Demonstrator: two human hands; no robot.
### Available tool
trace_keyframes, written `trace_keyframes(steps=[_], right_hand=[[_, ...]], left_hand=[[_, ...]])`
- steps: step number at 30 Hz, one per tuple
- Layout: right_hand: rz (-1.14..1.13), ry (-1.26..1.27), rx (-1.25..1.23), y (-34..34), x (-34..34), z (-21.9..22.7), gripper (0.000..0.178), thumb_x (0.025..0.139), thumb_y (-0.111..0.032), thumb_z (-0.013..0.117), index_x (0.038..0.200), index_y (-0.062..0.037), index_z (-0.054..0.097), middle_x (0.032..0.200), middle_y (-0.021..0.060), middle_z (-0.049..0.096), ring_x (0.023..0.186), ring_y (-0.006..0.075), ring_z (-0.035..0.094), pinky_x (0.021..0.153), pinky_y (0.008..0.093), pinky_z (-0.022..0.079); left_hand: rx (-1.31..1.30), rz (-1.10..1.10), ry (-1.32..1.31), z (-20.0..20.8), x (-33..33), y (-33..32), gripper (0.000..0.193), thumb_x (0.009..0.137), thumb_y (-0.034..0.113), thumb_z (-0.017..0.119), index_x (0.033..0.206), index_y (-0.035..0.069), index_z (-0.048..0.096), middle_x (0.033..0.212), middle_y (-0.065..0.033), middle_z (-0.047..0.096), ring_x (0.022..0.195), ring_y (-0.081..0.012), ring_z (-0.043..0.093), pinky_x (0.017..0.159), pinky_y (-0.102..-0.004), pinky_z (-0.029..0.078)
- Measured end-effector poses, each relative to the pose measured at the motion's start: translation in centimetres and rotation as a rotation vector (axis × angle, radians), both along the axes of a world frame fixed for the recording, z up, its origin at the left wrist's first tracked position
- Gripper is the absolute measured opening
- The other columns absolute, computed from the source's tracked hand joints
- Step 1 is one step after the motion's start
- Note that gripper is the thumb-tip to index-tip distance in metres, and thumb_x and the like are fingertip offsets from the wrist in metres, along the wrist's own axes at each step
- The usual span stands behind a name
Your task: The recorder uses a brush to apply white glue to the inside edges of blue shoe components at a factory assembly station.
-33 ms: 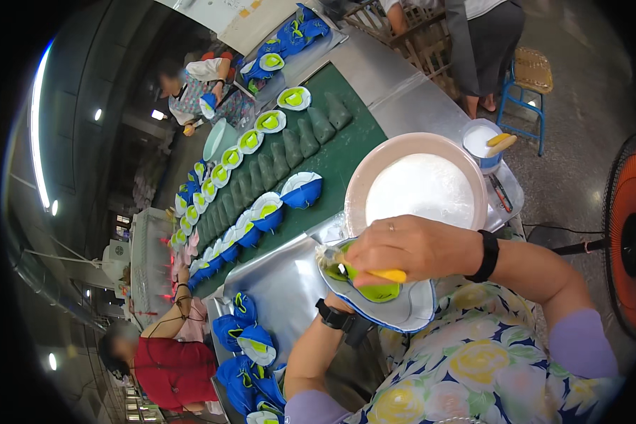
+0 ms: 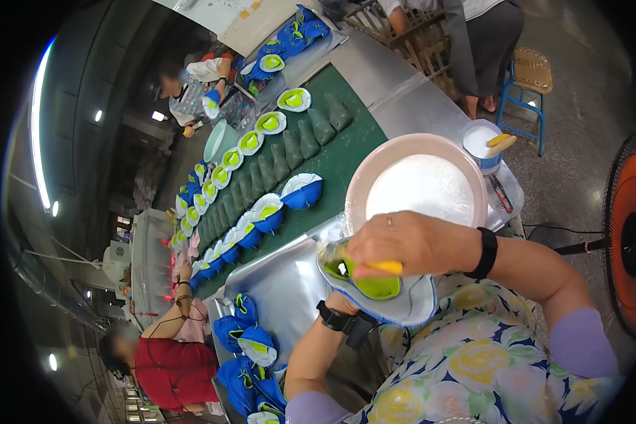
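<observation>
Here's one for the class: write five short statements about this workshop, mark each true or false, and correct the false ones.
1. The right hand holds a yellow-handled tool. True.
2. The large round basin holds black contents. False: the large round basin's contents are white.
3. Dark foot-shaped forms sit in a row on a green surface. True.
4. The orange fan stands on the person's left. False: the orange fan stands on the right.
5. The left hand is under a blue-and-white shoe upper. True.
</observation>
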State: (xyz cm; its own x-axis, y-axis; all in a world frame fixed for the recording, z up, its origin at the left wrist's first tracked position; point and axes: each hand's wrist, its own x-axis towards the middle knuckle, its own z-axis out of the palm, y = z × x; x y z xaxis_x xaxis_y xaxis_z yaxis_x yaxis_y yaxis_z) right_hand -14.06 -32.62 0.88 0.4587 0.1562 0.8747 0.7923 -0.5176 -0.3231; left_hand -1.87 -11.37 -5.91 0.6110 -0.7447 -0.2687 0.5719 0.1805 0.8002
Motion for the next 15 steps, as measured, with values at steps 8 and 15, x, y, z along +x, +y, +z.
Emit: trace_keyframes(steps=[8, 15], right_hand=[[-0.182, 0.624, 0.197, -4.4, -0.1, -1.0, 0.030, 0.086, -0.024, 0.070, 0.099, -0.0015, 0.055, 0.074, 0.0182, 0.063, 0.070, 0.0365, 0.065, 0.062, 0.0402, 0.051], [-0.155, 0.643, 0.213, -6.2, -1.6, -0.9, 0.023, 0.087, -0.022, 0.068, 0.091, -0.0022, 0.059, 0.077, 0.0163, 0.064, 0.070, 0.0330, 0.063, 0.062, 0.0362, 0.048]], left_hand=[[-0.084, -0.019, 0.105, 0.6, -2.2, 0.0, 0.047, 0.098, 0.031, 0.050, 0.136, 0.003, 0.049, 0.130, -0.0127, 0.059, 0.111, -0.0248, 0.062, 0.094, -0.0390, 0.052], [0.043, -0.072, -0.367, 1.0, 0.4, 0.6, 0.049, 0.099, 0.034, 0.047, 0.137, 0.003, 0.049, 0.128, -0.0121, 0.060, 0.108, -0.0228, 0.063, 0.092, -0.0370, 0.054]])
